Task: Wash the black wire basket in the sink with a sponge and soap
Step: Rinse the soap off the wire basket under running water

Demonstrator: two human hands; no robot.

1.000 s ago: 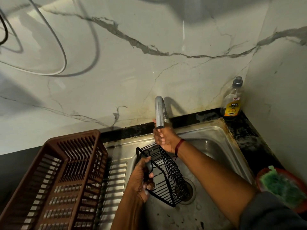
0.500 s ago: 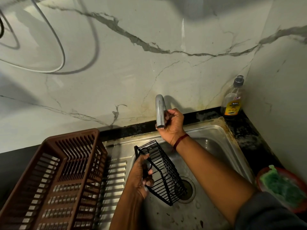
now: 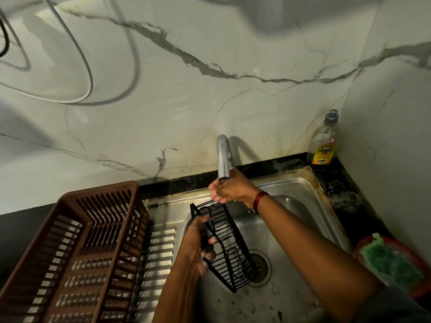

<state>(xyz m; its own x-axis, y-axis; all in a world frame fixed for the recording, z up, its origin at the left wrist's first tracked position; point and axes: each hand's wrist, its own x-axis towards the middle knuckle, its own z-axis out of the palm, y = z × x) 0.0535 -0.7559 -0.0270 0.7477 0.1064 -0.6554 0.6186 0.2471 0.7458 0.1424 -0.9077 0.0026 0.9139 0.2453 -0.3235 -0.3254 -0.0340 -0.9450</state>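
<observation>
Low in the centre of the frame, the left hand (image 3: 198, 247) has its fingers closed on the near edge of the black wire basket (image 3: 227, 243), held tilted over the sink (image 3: 300, 206) drain. At lower right the green sponge (image 3: 391, 262) lies untouched in its red dish (image 3: 417, 292). Farther up, the right hand (image 3: 231, 188), at the tap (image 3: 223, 157) half a second ago, now sits under the spout with fingers loosely curled and empty, so wetting seems underway; the soap bottle (image 3: 323, 142) waits on the desk (image 3: 342, 190) at upper right.

The only lettering is on the soap bottle (image 3: 323, 145) at the worktop's back right corner: a small red-and-white logo and a yellow label, both too blurred to read.
</observation>
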